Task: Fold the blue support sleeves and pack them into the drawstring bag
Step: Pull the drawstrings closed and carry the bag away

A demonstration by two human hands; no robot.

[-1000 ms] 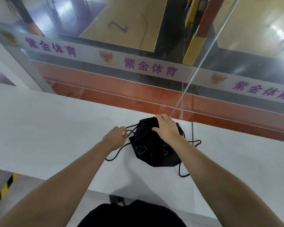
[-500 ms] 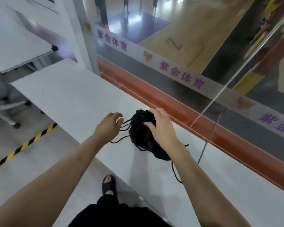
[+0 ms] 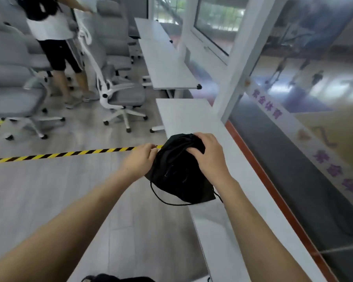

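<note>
Head camera: a black drawstring bag [image 3: 179, 174] lies at the left edge of a long white worktop [image 3: 194, 119], part of it overhanging the floor. The right hand [image 3: 209, 154] clutches the bag's gathered mouth, fingers closed on the fabric. The left hand [image 3: 140, 162] pinches the bag's left side. A black cord [image 3: 161, 197] loops below the bag. Blue sleeves are not visible.

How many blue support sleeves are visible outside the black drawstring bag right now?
0. None lies on the white table or the floor. The black fabric drawstring bag is bunched shut under the left hand and right hand; any sleeves inside are hidden.
</note>
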